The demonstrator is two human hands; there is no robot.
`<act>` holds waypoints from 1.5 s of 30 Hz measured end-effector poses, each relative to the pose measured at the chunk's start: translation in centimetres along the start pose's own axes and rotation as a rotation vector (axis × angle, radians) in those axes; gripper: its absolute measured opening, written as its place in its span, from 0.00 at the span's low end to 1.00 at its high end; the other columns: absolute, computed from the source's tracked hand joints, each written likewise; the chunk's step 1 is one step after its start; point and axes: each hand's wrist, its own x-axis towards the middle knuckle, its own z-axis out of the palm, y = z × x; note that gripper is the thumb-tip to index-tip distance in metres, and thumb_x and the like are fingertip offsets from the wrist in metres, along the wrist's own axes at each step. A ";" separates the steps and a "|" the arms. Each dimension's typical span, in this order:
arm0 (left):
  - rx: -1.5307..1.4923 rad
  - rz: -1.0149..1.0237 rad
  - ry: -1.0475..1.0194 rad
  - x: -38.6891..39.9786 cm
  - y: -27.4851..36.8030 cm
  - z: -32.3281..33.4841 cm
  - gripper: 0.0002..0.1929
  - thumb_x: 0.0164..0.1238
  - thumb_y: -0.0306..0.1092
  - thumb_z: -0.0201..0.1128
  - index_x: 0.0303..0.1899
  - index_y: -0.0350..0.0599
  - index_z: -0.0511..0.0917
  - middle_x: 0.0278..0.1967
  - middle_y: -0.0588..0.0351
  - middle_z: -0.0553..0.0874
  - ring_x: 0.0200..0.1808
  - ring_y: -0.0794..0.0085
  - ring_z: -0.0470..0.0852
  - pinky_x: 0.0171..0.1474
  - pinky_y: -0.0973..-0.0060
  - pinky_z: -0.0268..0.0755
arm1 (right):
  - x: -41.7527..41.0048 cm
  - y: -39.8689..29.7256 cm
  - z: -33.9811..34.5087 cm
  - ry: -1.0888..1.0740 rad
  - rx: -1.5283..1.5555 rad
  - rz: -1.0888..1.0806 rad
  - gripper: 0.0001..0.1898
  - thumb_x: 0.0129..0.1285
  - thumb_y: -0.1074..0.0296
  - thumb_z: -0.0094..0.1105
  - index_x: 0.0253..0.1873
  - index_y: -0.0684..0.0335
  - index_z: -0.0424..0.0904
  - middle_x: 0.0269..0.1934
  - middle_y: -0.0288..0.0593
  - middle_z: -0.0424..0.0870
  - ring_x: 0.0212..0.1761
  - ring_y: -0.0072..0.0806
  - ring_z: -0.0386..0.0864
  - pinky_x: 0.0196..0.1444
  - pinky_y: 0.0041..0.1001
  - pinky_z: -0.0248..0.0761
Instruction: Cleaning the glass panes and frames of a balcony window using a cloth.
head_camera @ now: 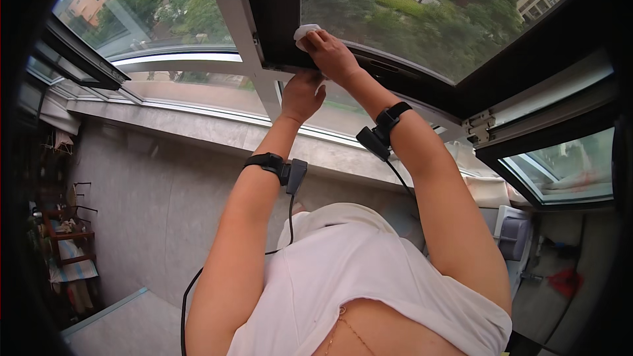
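My right hand (332,55) pinches a folded white cloth or tissue (306,34) and presses it on the black frame (277,20) of a window screen. The contact is at the lower left corner of the fine mesh (420,20). Just below, my left hand (302,96) reaches up to the bottom edge of the same frame. Its thumb stands apart, while its fingertips are partly hidden at that edge, so its grip is unclear. Black straps with small dark devices (374,142) sit on both forearms, and cables run from them.
A stone-like sill (222,128) runs under the windows. An open dark-framed sash (554,173) juts in at right, another (84,59) at left. A grey-and-white appliance (512,237) stands at lower right. At left is a wooden rack or chair (71,247) on the grey floor (133,207).
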 end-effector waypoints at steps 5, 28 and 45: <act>-0.007 0.016 -0.013 -0.3 -0.4 -0.3 0.12 0.54 0.29 0.66 0.42 0.47 0.83 0.42 0.55 0.82 0.47 0.59 0.80 0.50 0.64 0.76 | -1.1 0.3 0.0 -0.061 -0.006 -0.182 0.21 0.55 0.68 0.61 0.56 0.57 0.78 0.53 0.35 0.71 0.64 0.32 0.68 0.65 0.32 0.66; 0.085 0.057 0.049 -0.3 0.4 0.6 0.10 0.55 0.31 0.64 0.40 0.47 0.83 0.40 0.58 0.81 0.46 0.62 0.79 0.51 0.67 0.75 | -14.7 3.3 -5.1 0.053 -0.050 0.470 0.07 0.60 0.69 0.59 0.42 0.57 0.82 0.37 0.36 0.79 0.40 0.27 0.79 0.46 0.29 0.69; 0.144 0.039 0.081 -0.4 0.4 1.0 0.10 0.56 0.32 0.65 0.40 0.47 0.84 0.40 0.57 0.82 0.47 0.62 0.80 0.51 0.67 0.76 | -17.2 7.7 -8.0 0.409 -0.060 0.947 0.06 0.61 0.72 0.62 0.41 0.56 0.77 0.37 0.39 0.81 0.36 0.33 0.79 0.41 0.25 0.73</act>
